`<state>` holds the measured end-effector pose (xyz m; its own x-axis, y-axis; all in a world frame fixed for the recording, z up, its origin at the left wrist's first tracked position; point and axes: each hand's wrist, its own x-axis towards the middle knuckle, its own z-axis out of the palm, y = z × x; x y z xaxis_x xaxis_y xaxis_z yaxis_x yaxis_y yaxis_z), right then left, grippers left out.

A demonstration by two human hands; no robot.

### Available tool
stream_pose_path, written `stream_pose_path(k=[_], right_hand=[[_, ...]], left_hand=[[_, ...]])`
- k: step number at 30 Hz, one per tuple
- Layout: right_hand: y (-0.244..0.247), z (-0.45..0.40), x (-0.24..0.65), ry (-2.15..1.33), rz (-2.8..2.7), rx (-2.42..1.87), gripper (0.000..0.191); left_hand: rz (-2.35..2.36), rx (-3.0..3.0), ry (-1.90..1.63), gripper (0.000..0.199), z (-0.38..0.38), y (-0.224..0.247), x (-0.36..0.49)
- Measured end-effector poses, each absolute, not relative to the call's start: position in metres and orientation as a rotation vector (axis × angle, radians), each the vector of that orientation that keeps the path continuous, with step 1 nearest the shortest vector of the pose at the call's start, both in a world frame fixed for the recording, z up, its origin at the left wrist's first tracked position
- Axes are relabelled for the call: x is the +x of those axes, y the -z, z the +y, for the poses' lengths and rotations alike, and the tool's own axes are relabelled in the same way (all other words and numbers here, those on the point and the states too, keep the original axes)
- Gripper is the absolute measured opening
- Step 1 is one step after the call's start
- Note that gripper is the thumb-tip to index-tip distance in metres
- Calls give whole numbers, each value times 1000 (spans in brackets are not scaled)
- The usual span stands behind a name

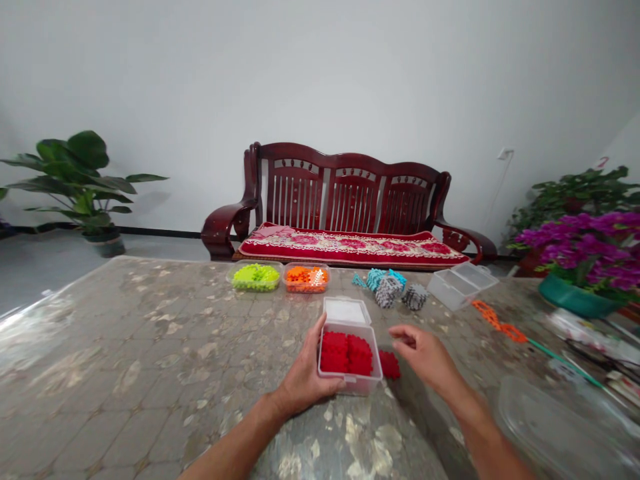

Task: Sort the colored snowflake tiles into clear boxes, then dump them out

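Observation:
My left hand (pixel 311 368) is wrapped around the left side of a clear plastic box (pixel 357 385), with the thumb along its front. Stacks of red notched-edge pieces (pixel 347 353) fill the box, and its hinged lid (pixel 346 311) stands open at the back. To the right of the box, a few more red pieces (pixel 390 365) lie on the table. Just above and beside them is my right hand (pixel 423 352), its fingers loosely bent and apart, with nothing visible in them.
Behind the box are a tub of lime-green pieces (pixel 255 277) and a tub of orange pieces (pixel 307 278). Grey-and-white bundles (pixel 389 292) and teal pieces (pixel 376 278) lie nearby. An open clear container (pixel 461 285), an orange chain (pixel 495 321) and a transparent lid (pixel 550 420) occupy the right side.

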<state>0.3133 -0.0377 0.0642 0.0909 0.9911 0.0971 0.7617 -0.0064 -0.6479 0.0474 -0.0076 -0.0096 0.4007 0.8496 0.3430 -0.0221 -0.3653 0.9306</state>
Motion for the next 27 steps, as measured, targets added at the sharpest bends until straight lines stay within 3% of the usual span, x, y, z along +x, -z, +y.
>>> stream_pose_path(k=[6, 18, 23, 27], right_hand=[[-37, -61, 316, -481, -2062, -1958, 63], [-44, -55, 317, -260, -2245, -2075, 47], [-78, -55, 316, -303, -1925, -1978, 57], [-109, -58, 289, -247, -1992, -1780, 61]], left_hand=[[748, 1670, -1110, 125, -11, 3, 48], [729, 1648, -1123, 119, -10, 7, 48], [695, 1620, -1117, 121, -10, 6, 49], [692, 1617, -1124, 120, -11, 6, 49]])
